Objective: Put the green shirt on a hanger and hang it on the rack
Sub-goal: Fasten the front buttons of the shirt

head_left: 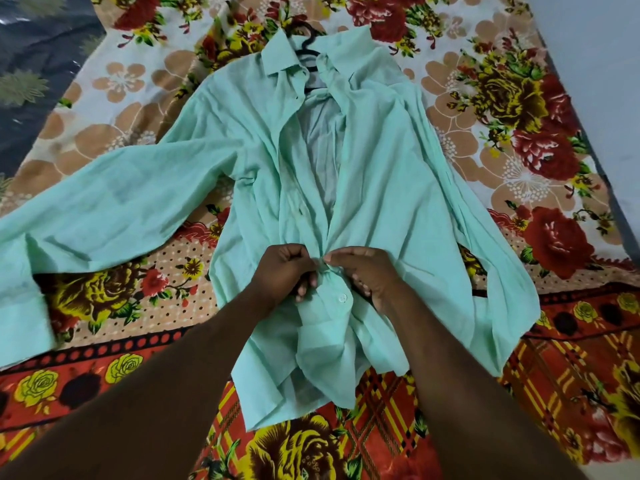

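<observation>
Thin matt cloth shirt, floral cloth bedsheet.

Mint-green shirt with a white button, black hanger, bedsheet patterned with red and yellow roses (orange-red plaid along the lower frame), dark grey-blue cloth upper left.
</observation>
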